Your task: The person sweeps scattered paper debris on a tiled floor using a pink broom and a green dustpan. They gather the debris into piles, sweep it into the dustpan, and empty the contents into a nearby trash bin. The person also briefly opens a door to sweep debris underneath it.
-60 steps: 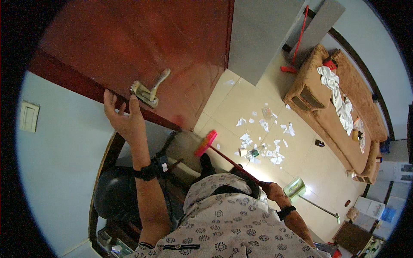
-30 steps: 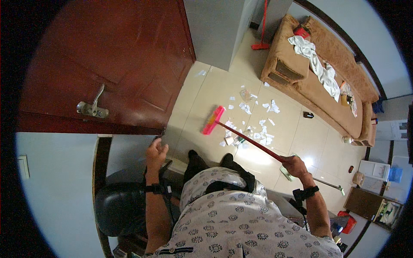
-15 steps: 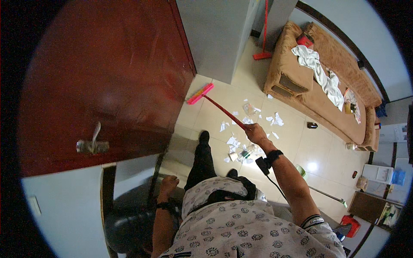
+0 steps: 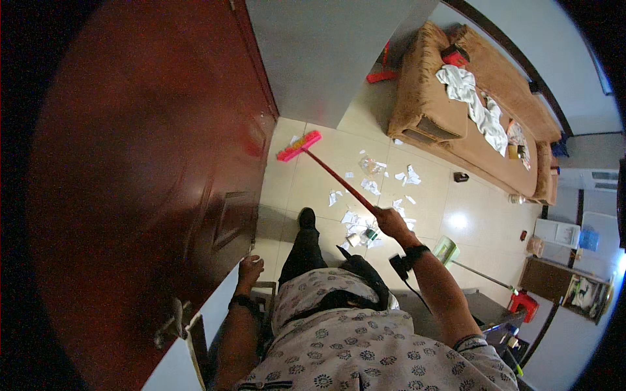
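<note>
My right hand (image 4: 393,223) is closed around the dark red handle of a broom (image 4: 336,180). Its pink bristle head (image 4: 300,145) rests on the tiles near the door's foot, with a white scrap just behind it. Close to the edge of the reddish-brown door (image 4: 143,169), my left hand (image 4: 250,271) has its fingers partly apart and holds nothing visible; whether it touches the door I cannot tell. Torn paper scraps (image 4: 370,187) lie across the floor, with a crumpled clear wrapper (image 4: 372,166), a white cup-like item (image 4: 353,239) and a small dark green item (image 4: 371,233).
A light green dustpan (image 4: 445,250) with a long handle lies right of my right forearm. The brown sofa (image 4: 479,139) bears a white cloth (image 4: 482,118). Behind its end is a red broom (image 4: 383,76). A grey pillar (image 4: 313,65), a red stool (image 4: 523,305) and a small dark object (image 4: 461,176) also stand around.
The door and its handle have shifted down the picture, and my left hand has opened slightly beside the door edge. The broom head has moved slightly; my right hand keeps its grip.
</note>
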A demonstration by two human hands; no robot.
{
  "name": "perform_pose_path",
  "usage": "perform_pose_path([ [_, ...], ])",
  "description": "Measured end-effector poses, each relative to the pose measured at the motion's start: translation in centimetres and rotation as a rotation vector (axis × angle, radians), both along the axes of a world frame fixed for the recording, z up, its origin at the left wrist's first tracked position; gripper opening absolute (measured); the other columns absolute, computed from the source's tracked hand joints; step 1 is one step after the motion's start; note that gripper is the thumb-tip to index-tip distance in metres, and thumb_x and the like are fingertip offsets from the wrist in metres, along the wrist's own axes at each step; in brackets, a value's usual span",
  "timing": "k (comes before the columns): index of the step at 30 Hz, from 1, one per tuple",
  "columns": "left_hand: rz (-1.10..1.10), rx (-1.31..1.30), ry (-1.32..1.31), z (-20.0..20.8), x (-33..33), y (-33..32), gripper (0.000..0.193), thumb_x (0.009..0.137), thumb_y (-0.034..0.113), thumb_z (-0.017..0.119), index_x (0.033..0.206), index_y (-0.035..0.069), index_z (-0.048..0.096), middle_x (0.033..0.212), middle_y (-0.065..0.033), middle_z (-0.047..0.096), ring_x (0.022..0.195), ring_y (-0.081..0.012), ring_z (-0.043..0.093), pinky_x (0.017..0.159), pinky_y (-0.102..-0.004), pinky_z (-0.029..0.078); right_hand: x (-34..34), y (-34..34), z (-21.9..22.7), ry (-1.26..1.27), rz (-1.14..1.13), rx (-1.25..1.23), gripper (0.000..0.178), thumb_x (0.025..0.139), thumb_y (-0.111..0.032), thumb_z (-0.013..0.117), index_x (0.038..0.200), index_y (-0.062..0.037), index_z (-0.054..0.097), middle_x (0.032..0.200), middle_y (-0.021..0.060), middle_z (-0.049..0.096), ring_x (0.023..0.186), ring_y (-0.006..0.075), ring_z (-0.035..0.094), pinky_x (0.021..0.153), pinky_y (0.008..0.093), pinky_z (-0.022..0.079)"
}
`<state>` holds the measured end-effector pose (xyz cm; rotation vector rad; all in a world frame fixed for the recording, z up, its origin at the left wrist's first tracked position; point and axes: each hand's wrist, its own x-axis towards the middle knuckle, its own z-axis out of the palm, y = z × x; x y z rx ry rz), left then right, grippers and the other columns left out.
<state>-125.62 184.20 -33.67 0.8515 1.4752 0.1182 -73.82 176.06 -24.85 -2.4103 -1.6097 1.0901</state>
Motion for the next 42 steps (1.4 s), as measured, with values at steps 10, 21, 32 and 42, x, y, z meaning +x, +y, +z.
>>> perform_pose_path([
  [10,-0.366,-0.052,0.034,0.2,7.3,9.6,0.048,0.088,0.028,0.064,0.124,-0.002,0.056,0.097,-0.0108,0.068,0.081,-0.0156,0.067,0.067,-0.0308,0.053,-1.4,-12.1,16.2,-0.107,-0.259,-0.234,0.029,0.09,-0.016,0.055,0.117,-0.0123,0.065,0.077,0.0231,0.065,0.071,0.0365,0.067,0.065,0.0442,0.052],
  [21,-0.293,-0.085,0.056,1.1,7.7,10.5,0.038,0.088,0.027,0.063,0.116,0.002,0.058,0.093,-0.0098,0.067,0.08,-0.0179,0.067,0.067,-0.0319,0.052,-3.4,-2.9,3.9,0.041,-0.242,0.072,0.029,0.089,-0.018,0.052,0.115,-0.0122,0.064,0.083,0.0242,0.066,0.079,0.0431,0.064,0.07,0.0512,0.052],
  [32,-0.105,-0.13,0.189,4.0,4.5,3.6,0.025,0.088,0.029,0.066,0.099,0.006,0.064,0.087,-0.0087,0.068,0.074,-0.0195,0.066,0.062,-0.0342,0.052,-5.4,2.9,-0.1,0.088,-0.256,-0.043,0.026,0.084,-0.014,0.055,0.103,0.0012,0.063,0.093,0.0255,0.067,0.09,0.0415,0.066,0.08,0.0503,0.053],
  [42,-0.375,-0.051,0.224,-1.5,6.6,2.0,0.032,0.088,0.028,0.066,0.109,0.003,0.063,0.097,-0.0113,0.067,0.08,-0.0219,0.066,0.066,-0.0364,0.055,-1.6,-18.9,8.7,-0.129,-0.295,-0.201,0.036,0.093,-0.019,0.049,0.127,-0.0248,0.059,0.084,0.02,0.067,0.078,0.0397,0.066,0.07,0.0496,0.053],
])
